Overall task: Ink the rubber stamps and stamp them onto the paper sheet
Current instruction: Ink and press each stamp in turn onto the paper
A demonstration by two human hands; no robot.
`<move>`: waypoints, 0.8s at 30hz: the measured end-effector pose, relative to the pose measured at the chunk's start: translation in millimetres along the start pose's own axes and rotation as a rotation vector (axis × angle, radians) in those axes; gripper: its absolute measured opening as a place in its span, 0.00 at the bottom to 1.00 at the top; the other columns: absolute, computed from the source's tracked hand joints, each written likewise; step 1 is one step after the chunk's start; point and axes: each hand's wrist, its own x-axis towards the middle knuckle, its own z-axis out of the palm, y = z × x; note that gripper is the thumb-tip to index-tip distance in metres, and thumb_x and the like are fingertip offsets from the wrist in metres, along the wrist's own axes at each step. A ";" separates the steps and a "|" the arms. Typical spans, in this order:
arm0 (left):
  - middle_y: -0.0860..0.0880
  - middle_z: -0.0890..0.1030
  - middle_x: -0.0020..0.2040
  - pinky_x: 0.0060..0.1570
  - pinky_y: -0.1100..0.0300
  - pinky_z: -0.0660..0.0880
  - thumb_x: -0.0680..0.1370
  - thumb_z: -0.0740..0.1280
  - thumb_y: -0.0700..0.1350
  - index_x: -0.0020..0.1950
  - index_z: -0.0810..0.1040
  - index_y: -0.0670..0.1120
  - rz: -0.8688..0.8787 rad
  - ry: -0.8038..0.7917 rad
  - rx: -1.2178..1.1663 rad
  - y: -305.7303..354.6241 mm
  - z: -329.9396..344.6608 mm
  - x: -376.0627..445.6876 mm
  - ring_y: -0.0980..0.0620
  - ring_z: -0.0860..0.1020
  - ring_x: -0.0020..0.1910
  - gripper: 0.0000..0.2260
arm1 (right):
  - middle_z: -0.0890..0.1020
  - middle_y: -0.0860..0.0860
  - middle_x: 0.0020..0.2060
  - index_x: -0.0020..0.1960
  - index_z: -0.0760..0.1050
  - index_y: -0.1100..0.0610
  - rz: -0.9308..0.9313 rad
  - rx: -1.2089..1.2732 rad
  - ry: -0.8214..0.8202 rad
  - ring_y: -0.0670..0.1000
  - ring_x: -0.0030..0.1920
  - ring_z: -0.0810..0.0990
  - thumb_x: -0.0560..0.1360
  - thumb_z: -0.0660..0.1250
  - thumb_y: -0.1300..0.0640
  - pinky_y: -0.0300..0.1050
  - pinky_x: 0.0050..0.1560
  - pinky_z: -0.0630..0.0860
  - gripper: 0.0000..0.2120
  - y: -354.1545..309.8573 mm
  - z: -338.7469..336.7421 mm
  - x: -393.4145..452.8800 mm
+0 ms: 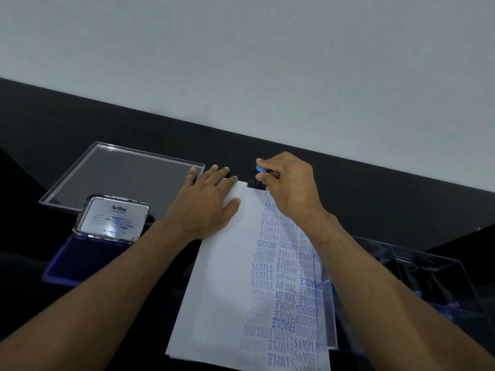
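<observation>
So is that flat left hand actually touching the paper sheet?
Touching. The head view shows the left hand lying flat with straight fingers on the paper sheet's far left corner, no gap visible.

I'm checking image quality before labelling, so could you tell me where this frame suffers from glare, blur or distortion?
Head view: glare washes out the print on the ink pad lid; the stamped words blur toward the near end of the paper; the wide lens tilts and bends the table edge; the right hand holding the stamp and the left hand are fairly sharp.
</observation>
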 end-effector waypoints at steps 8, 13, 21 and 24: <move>0.49 0.60 0.81 0.78 0.41 0.47 0.81 0.50 0.61 0.80 0.62 0.52 0.014 0.020 0.006 -1.9 2.7 -0.2 0.49 0.54 0.81 0.28 | 0.82 0.52 0.54 0.61 0.81 0.57 0.037 -0.018 -0.036 0.49 0.52 0.81 0.75 0.71 0.58 0.44 0.58 0.78 0.14 -2.2 3.0 4.0; 0.49 0.60 0.81 0.79 0.41 0.47 0.80 0.48 0.62 0.80 0.62 0.52 0.011 0.025 0.003 -0.8 2.1 -0.7 0.49 0.54 0.81 0.30 | 0.82 0.53 0.54 0.60 0.81 0.57 0.044 -0.025 -0.041 0.50 0.52 0.81 0.75 0.71 0.59 0.44 0.59 0.77 0.14 -0.4 6.3 5.1; 0.50 0.58 0.81 0.79 0.42 0.45 0.83 0.53 0.60 0.80 0.60 0.53 0.006 0.018 0.011 -1.7 4.4 0.7 0.50 0.52 0.81 0.26 | 0.83 0.51 0.52 0.58 0.82 0.57 0.077 0.006 -0.056 0.49 0.47 0.82 0.74 0.73 0.59 0.48 0.53 0.81 0.13 0.3 6.5 7.9; 0.50 0.58 0.81 0.79 0.42 0.45 0.83 0.52 0.61 0.80 0.60 0.52 0.013 0.018 0.009 -2.1 4.4 0.5 0.50 0.52 0.81 0.27 | 0.83 0.50 0.51 0.58 0.83 0.56 0.077 -0.009 -0.059 0.47 0.46 0.81 0.74 0.73 0.57 0.45 0.53 0.81 0.13 0.3 4.5 8.5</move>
